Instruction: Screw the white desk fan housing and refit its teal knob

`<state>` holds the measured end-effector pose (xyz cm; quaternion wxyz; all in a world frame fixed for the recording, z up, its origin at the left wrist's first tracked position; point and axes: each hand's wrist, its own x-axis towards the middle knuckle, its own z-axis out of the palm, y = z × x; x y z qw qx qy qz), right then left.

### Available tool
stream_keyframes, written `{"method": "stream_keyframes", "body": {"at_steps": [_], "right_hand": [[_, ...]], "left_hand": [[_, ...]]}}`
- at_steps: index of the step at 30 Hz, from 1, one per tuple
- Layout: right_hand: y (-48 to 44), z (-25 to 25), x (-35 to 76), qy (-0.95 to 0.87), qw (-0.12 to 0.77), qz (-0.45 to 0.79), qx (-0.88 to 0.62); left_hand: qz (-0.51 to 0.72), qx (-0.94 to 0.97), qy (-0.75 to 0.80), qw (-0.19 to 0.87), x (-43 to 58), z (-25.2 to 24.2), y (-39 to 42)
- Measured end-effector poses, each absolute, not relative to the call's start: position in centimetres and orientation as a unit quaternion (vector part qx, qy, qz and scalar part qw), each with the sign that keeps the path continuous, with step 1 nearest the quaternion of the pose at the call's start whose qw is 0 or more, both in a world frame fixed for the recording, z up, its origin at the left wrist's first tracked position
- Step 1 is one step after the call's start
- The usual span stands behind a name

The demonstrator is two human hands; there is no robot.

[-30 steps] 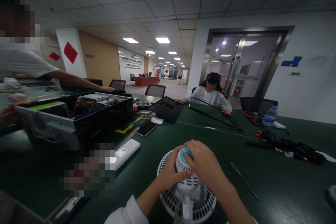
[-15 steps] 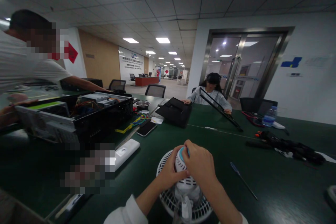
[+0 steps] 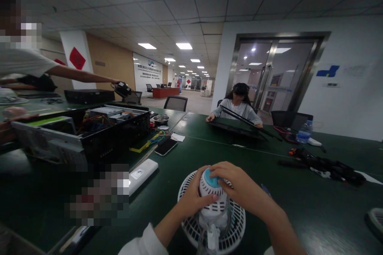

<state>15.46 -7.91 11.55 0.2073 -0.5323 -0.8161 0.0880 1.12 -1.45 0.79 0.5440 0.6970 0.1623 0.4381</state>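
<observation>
While gripped, the fan motor (image 3: 210,192) sits between left hand (image 3: 194,201) and right hand (image 3: 239,179).

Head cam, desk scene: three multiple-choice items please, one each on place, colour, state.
1. Where is the smartphone?
A) In a hand
B) On the green table, right of the open computer case
C) Under that case

2. What colour is the cap on the desk fan's motor housing?
A) Red
B) Black
C) Teal

3. How do the hands stand to that housing?
A) Left hand and right hand both clasp it
B) Only the left hand touches it
C) Neither touches it

Answers:
1. B: the phone lies flat on the table beside the case.
2. C: teal shows at the housing's top.
3. A: one hand grips each side.
</observation>
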Motion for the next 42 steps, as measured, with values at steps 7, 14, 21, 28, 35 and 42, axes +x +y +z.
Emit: {"method": "stream_keyframes", "body": {"at_steps": [7, 14, 21, 28, 35, 42], "right_hand": [[-7.5, 11.4, 15.6, -0.823, 0.188, 0.062, -0.533], [-7.5, 11.2, 14.6, -0.808, 0.157, -0.012, -0.568], [-6.9, 10.4, 12.8, -0.755, 0.136, -0.116, -0.631], [-7.1, 10.3, 11.7, -0.693, 0.133, -0.115, -0.699], [-7.3, 10.6, 11.4, -0.655, 0.125, -0.11, -0.737], [-7.1, 9.9, 11.6, -0.651, 0.144, -0.102, -0.738]], "left_hand": [[0.433, 0.69, 0.164, 0.556, 1.1, 0.9, -1.4], [0.437, 0.701, 0.163, 0.539, 1.2, 0.7, -1.4], [0.446, 0.698, 0.169, 0.534, 1.2, 0.7, -1.4], [0.446, 0.706, 0.176, 0.522, 1.1, 1.3, -1.9], [0.434, 0.72, 0.216, 0.496, 1.5, 1.0, -2.5], [0.399, 0.74, 0.196, 0.505, -1.7, 0.6, -2.3]]}}
